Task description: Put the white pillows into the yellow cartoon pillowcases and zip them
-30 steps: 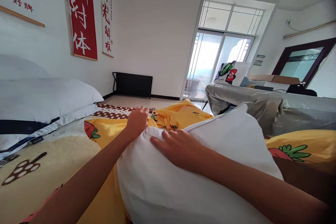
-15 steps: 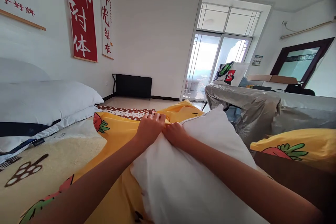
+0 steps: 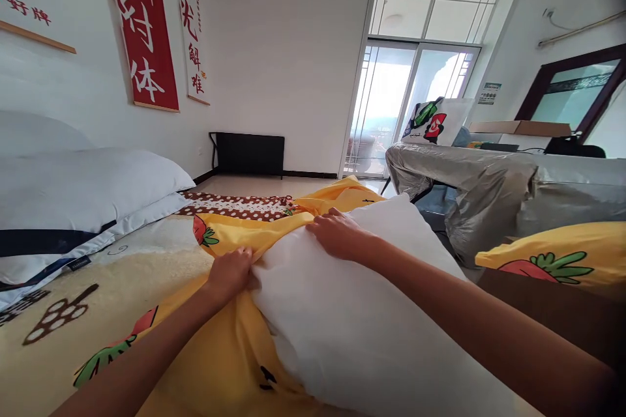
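A plump white pillow [image 3: 362, 319] lies in front of me, partly inside a yellow pillowcase [image 3: 229, 365] printed with strawberries. My left hand [image 3: 229, 272] is closed on the yellow cloth at the pillow's left edge. My right hand [image 3: 337, 233] rests on the pillow's far corner with its fingers curled over the pillowcase's rim. Both forearms reach in from the bottom of the picture.
Two white pillows [image 3: 83, 189] are stacked at the left on a beige patterned bed cover [image 3: 98, 287]. Another yellow strawberry pillow [image 3: 557, 260] sits at the right. A silver-covered table [image 3: 489, 176] stands beyond. Red banners [image 3: 141, 26] hang on the wall beside a glass balcony door [image 3: 391, 111].
My left hand slid down from the pillow's far corner to its left edge, still gripping yellow cloth. The pillowcase has come further up the pillow. My right hand stayed at the far corner.
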The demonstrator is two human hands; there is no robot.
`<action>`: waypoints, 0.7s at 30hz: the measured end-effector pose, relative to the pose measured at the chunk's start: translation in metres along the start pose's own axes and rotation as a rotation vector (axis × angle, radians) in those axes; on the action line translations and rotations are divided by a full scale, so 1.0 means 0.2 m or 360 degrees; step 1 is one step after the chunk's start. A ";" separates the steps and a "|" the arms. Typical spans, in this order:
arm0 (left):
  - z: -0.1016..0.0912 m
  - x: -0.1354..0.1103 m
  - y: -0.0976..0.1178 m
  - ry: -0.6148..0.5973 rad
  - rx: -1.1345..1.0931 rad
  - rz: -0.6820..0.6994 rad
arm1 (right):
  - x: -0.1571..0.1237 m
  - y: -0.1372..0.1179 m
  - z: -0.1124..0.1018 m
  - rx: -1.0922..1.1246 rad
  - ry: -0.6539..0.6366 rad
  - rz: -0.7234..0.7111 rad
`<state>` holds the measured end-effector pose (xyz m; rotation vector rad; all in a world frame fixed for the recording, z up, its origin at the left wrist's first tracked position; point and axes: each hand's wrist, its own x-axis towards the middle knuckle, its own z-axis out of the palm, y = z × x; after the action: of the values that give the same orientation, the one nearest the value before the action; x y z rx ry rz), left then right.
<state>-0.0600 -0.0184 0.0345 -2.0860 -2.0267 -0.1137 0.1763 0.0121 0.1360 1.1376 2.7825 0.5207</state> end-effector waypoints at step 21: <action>-0.19 0.03 -0.21 -0.0108 -0.0486 0.0054 | 0.21 -0.27 0.59 0.0229 0.0069 -0.0097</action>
<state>-0.0977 -0.0204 0.0778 -2.3304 -2.1254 -0.3729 0.1352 0.0384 0.0095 1.0752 2.9228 0.3481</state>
